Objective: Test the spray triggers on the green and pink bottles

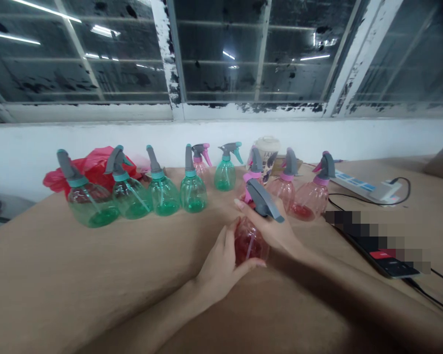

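My left hand (221, 263) wraps round the lower body of a pink spray bottle (248, 242) standing on the brown table (96, 275). My right hand (271, 226) grips its neck and the grey trigger head (264, 199). The bottle is upright, at the middle of the table in front of me. Both hands are closed on it.
Several green spray bottles (162, 194) stand in a row at the back left, several pink ones (310, 196) at the back right. A red plastic bag (92, 169), a paper cup (268, 152), a power strip (362, 187) and a phone (387, 260) with cables lie around.
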Tool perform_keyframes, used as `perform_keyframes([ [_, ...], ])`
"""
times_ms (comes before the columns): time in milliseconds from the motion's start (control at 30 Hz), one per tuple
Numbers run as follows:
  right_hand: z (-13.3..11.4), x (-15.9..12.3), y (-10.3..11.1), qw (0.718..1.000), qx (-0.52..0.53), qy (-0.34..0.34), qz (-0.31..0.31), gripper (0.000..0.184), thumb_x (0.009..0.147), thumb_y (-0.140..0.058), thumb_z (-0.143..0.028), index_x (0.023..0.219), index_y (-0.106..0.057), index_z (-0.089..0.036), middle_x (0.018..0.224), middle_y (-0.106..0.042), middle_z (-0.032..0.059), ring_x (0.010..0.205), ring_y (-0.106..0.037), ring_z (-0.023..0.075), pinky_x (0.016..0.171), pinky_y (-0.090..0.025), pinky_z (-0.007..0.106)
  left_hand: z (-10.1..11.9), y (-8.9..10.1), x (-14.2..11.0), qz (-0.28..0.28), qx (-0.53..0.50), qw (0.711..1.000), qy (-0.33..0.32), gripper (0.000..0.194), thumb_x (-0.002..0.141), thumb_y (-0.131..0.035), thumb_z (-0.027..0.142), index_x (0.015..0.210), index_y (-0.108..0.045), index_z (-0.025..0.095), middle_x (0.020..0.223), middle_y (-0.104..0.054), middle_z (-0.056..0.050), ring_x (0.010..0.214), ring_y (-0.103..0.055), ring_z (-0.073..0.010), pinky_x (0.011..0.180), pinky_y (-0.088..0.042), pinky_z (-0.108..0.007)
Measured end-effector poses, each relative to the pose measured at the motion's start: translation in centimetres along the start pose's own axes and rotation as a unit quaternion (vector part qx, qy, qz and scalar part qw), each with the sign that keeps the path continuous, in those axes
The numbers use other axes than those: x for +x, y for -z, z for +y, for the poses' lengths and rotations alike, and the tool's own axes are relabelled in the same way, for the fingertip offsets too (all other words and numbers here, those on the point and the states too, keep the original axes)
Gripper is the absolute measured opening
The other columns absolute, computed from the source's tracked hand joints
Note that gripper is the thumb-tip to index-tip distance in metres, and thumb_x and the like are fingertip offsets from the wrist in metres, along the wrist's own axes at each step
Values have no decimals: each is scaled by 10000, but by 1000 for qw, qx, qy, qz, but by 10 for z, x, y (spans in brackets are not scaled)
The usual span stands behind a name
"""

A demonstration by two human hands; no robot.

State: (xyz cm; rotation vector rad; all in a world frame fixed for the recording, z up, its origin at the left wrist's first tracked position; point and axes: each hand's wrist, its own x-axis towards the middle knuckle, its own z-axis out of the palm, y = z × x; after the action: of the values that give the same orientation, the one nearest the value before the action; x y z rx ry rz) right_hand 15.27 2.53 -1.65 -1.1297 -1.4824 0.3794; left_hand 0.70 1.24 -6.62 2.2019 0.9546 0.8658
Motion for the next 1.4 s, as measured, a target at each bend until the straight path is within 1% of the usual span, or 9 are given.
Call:
perform_keyframes([
  [167,1,0,-2,1000,-12,9,18,191,801,-611,-339,683,-518,-221,622,-558,-46,550,-524,119,565,-440,264,-1,0,1,-5,2,1000,3,789,774,-656,479,1369,-252,154,1348,-432,-187,1265,-420,-327,1042,-368,-517],
  [300,3,0,-1,1000,2,10,7,151,807,-604,-371,780,-568,-227,686,-599,-30,600,-559,136,607,-459,281,-1,0,2,-4,5,1000,3,799,779,-648,482,1378,-233,154,1361,-417,-186,1273,-411,-324,1046,-368,-515],
  [400,3,-1,0,1000,11,15,4,156,811,-599,-380,842,-572,-230,655,-575,-42,593,-545,138,609,-454,282,0,0,1,-5,5,1000,-2,793,792,-627,494,1386,-216,168,1377,-400,-181,1281,-402,-319,1055,-356,-521],
  [700,7,0,0,999,25,36,1,122,795,-622,-313,825,-560,-213,591,-499,-77,519,-475,105,533,-391,250,0,1,1,-1,8,1000,-5,779,800,-626,479,1385,-211,173,1340,-429,-178,1237,-445,-319,1016,-388,-536],
  [833,7,0,1,999,20,29,2,148,786,-629,-330,755,-551,-208,640,-535,-53,556,-495,113,547,-395,261,0,0,1,0,3,1000,-15,784,803,-620,482,1393,-201,182,1342,-423,-178,1244,-437,-326,1017,-384,-546],
  [933,6,-1,2,999,13,30,-2,146,791,-625,-343,791,-578,-205,650,-547,-47,559,-500,114,551,-398,265,-1,0,1,0,5,1000,-15,783,799,-620,493,1387,-209,179,1322,-438,-179,1224,-453,-331,996,-400,-549],
  [1167,3,0,2,1000,15,6,-7,231,764,-659,-426,817,-583,-215,555,-470,-80,493,-446,99,516,-390,253,-1,1,1,-3,4,1000,-4,780,794,-630,484,1382,-222,172,1303,-455,-173,1204,-471,-323,980,-420,-526],
  [1300,0,2,2,998,56,13,-13,223,791,-630,-434,751,-564,-224,601,-531,-63,546,-523,110,569,-438,258,0,1,1,-3,5,1000,-4,782,788,-640,482,1373,-228,168,1341,-426,-178,1246,-435,-319,1021,-383,-532],
  [1400,-2,1,3,999,44,22,-7,194,816,-608,-390,725,-552,-228,656,-569,-44,604,-560,122,600,-446,261,1,1,1,-1,10,1000,-6,792,778,-651,485,1370,-230,169,1344,-424,-182,1254,-429,-329,1021,-379,-542],
])
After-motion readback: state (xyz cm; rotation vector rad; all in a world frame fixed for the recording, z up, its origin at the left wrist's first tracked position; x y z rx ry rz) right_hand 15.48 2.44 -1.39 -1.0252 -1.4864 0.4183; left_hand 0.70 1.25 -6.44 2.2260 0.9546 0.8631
